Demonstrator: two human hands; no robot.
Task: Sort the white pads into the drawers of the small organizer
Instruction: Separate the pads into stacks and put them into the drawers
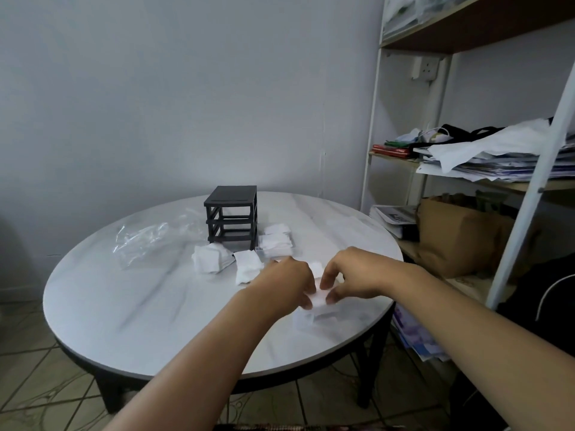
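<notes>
No text can be read; print on the shelf papers (497, 164) and the booklet (392, 216) is too blurred

I count one black plastic three-slot organizer frame (231, 217), one crumpled clear plastic bag (140, 241), and, blur permitting, roughly four heaps of soft white square pads (211, 259) on one round white desk (124, 306).

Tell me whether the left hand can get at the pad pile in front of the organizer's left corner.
Probably yes: the pad pile lies uncovered with nothing between it and the left hand, though that hand now pinches other pads.
</notes>
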